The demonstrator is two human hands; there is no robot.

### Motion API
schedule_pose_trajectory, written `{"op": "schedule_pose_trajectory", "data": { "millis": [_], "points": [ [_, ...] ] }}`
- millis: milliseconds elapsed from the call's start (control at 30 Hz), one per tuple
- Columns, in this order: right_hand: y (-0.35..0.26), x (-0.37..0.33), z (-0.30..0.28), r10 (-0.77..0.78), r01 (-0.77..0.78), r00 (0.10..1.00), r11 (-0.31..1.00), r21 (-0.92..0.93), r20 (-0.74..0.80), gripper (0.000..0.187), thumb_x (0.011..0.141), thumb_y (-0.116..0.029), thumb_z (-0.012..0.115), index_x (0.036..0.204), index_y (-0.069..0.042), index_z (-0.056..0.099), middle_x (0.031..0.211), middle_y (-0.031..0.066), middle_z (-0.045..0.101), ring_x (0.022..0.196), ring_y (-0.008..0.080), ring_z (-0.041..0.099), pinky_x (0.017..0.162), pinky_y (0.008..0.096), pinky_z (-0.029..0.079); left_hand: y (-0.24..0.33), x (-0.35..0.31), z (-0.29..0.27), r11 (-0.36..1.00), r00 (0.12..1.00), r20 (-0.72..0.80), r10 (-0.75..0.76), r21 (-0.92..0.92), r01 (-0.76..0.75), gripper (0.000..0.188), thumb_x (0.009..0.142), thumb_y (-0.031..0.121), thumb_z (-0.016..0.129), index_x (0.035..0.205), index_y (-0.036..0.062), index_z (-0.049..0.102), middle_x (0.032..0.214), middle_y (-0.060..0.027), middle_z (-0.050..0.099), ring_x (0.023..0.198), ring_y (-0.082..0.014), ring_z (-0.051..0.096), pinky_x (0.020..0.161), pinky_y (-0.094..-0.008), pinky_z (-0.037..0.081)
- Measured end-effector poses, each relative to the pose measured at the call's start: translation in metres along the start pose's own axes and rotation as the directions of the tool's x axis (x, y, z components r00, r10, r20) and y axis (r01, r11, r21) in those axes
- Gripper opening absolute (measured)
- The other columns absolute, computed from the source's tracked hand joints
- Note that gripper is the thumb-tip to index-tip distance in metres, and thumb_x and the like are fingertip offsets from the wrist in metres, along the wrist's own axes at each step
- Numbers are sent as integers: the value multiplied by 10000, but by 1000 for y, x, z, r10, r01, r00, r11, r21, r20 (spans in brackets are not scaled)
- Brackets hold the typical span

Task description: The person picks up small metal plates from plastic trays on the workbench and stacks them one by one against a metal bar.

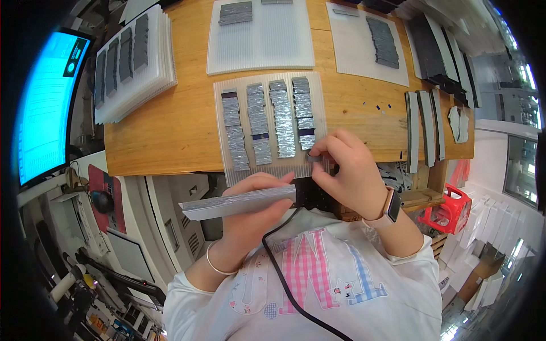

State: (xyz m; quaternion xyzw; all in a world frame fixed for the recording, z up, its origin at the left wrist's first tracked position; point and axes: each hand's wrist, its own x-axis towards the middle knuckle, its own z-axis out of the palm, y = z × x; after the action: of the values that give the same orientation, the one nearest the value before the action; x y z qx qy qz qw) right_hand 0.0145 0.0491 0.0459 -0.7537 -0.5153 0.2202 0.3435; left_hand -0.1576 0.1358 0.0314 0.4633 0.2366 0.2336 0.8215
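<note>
My left hand [245, 230] is closed round a long, thin stack of grey strips [236, 203], held level in front of my chest. At the near right corner of a translucent ribbed plastic sheet [284, 169], my right hand [354, 179] pinches a small grey strip piece [313, 158] between thumb and forefinger. The piece lies at the near end of the rightmost column of silvery-grey strips [303, 105]. Several such columns run side by side on the sheet, including a shiny one [282, 122] and a leftmost one [234, 133]. Dark bands cross some of them.
More ribbed sheets with grey strips lie farther back, one [261, 48] in the middle and one [355, 45] at right. A thick sheet pile [162, 68] sits left beside a monitor [51, 108]. Long grey bars [425, 128] rest at the right edge, above a red stool [449, 210].
</note>
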Motion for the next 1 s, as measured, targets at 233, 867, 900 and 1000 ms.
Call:
{"op": "schedule_pose_trajectory", "data": {
  "millis": [233,867,900,1000],
  "points": [
    [-2,5,0,21,-22,1000,1000,20,7,194,638,9,606,817,-28,540,750,99,489,698,267,509,630,341,425,-1,5,0,998,1000,-26,3,-66,-4,189,714,-51,619,892,-14,567,847,-103,559,772,-181,556,998,-565,284],
    [1,6,0,-22,22,999,999,23,-28,226,667,-1,631,881,-36,570,725,48,464,574,140,472,528,250,398,-2,9,5,980,992,-123,-24,-198,-1,194,693,-145,590,852,-35,572,852,-83,566,844,-142,557,1049,-430,282],
    [1,6,0,-24,25,999,999,22,-31,227,668,-2,631,884,-35,571,728,49,466,574,141,473,528,250,398,-2,9,5,981,992,-121,-21,-196,-4,196,693,-144,591,855,-36,571,852,-82,566,838,-139,557,1051,-431,279],
    [2,6,0,-29,30,999,999,19,-36,230,670,-3,630,891,-35,574,733,51,472,576,143,476,528,250,399,-2,9,5,979,992,-121,-22,-206,-4,194,693,-147,588,853,-38,571,848,-79,566,822,-132,553,1053,-437,273]
  ]
}}
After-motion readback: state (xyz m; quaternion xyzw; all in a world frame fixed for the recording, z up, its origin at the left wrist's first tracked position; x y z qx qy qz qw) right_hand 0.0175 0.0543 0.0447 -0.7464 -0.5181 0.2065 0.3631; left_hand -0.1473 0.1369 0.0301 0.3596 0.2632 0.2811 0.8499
